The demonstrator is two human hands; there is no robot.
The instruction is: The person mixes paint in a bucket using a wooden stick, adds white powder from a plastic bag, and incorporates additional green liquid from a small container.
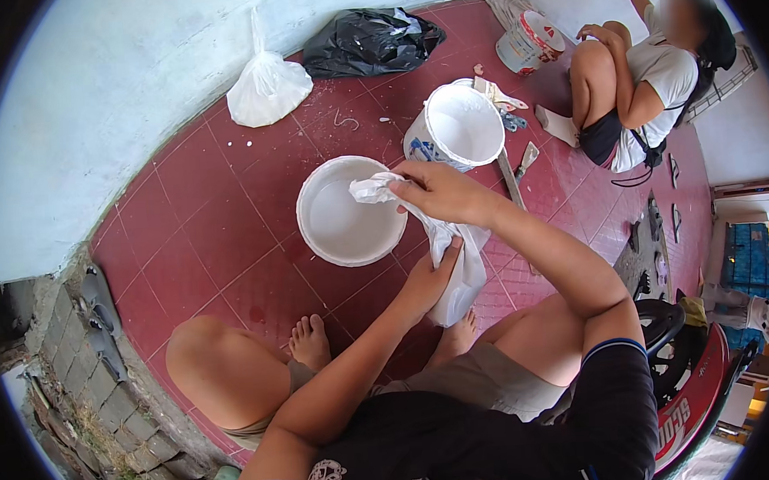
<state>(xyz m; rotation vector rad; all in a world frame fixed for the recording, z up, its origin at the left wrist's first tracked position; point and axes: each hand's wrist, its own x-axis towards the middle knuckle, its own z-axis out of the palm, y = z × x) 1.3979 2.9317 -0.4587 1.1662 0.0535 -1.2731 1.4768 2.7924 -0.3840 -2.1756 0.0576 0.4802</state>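
A white plastic bag hangs between my hands, its lower part full and rounded above my foot. My left hand is closed around the bag below its gathered neck. Higher up, my right hand pinches the twisted top of the bag, whose loose end sticks out past my fingers over a bucket's rim. That white bucket stands on the floor in front of me, with whitish material inside. Just beyond my right hand is a second bucket, coated white inside, with blue print on its side.
A knotted white bag and a black plastic bag lie by the wall. Putty knives and a wooden strip lie right of the buckets. Another person squats at the far right near a third bucket. A red motorbike stands at right.
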